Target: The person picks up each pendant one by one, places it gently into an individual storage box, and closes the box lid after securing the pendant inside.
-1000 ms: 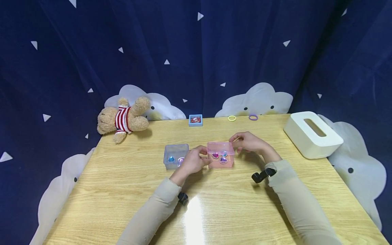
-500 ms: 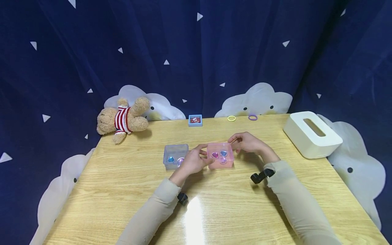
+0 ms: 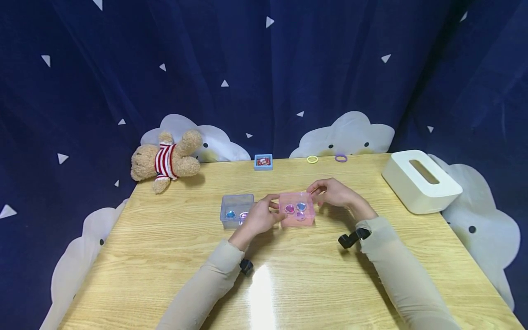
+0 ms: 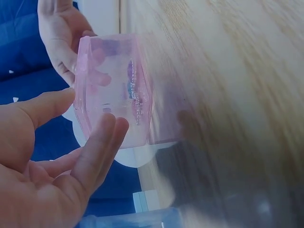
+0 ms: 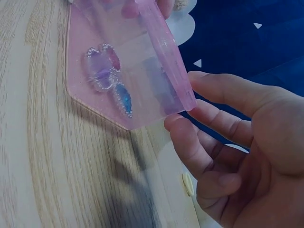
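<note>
A clear pink box (image 3: 297, 220) stands on the table with its lid down; several heart-shaped jewels (image 3: 290, 209) with beaded rims show through it. At its left side, my left hand (image 3: 261, 216) touches the wall with fairly straight fingers, its thumb near the lid's edge in the left wrist view. My right hand (image 3: 335, 192) has its fingertips at the back right corner of the lid (image 5: 168, 57), the other fingers loosely bent. Just left of my left hand is a bluish clear box (image 3: 231, 223) with jewels (image 3: 230, 214), partly hidden by that hand.
A teddy bear (image 3: 165, 160) in a striped shirt lies at the back left. Along the back edge are a small blue-framed box (image 3: 263, 162), a yellow ring (image 3: 312, 159) and a purple ring (image 3: 341, 158). A white tissue box (image 3: 420, 183) stands at the right.
The pink lid, partly raised a second ago, has come down flat onto its box. Both hands have stayed nearly in place beside it.
</note>
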Motion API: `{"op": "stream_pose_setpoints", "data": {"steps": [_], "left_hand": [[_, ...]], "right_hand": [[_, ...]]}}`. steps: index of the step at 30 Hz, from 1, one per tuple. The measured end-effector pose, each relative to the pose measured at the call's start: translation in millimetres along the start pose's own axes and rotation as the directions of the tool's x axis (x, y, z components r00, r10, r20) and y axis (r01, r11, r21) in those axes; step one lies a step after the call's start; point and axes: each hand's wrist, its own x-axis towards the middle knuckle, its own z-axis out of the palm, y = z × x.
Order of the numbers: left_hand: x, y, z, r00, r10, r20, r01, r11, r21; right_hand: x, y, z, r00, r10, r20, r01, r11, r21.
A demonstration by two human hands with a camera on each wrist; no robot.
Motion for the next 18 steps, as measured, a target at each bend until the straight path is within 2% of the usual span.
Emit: {"op": "stream_pose_setpoints", "data": {"steps": [10, 14, 18], "left_hand": [[-2.0, 1.3, -4.5, 0.999, 0.035, 0.017, -0.035, 0.999, -0.003], [-2.3, 1.5, -17.3, 0.997, 0.073, -0.011, -0.073, 0.997, -0.029], [-1.9, 2.6, -38.7, 0.994, 0.092, -0.064, -0.093, 0.996, -0.016]], "right_hand": [[-4.4, -1, -3, 1.0, 0.021, -0.018, -0.022, 0.999, -0.034], [-8.3, -4, -11, 0.999, 0.041, -0.032, -0.042, 0.999, -0.032], [-10.9, -9, -24, 0.998, 0.031, -0.049, -0.034, 0.998, -0.055]]}}
